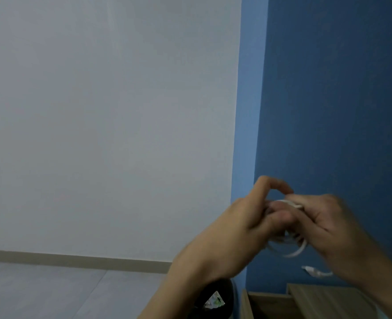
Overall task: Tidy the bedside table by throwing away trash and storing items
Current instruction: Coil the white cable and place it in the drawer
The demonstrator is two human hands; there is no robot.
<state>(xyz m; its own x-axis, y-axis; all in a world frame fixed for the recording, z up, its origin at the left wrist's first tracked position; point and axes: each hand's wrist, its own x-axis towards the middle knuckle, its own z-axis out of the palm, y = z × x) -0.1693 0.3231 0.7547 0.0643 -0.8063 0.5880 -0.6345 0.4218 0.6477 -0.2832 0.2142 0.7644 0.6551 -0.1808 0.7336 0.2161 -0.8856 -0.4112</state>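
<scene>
Both hands are raised in front of the blue wall and hold a coiled white cable [289,248]. My left hand [247,224] grips the coil with curled fingers, and loops hang below it. My right hand [328,222] pinches a strand of the cable near the top of the coil. The cable's loose end with a white plug [313,270] dangles under my right wrist. Motion blurs both hands. The wooden bedside table [316,295] shows at the bottom right, with its drawer [266,300] pulled open.
A black trash bin [220,293] holding a crumpled wrapper stands on the floor, left of the drawer and below my left forearm. A white wall and a grey floor fill the left side. A blue wall rises behind the table.
</scene>
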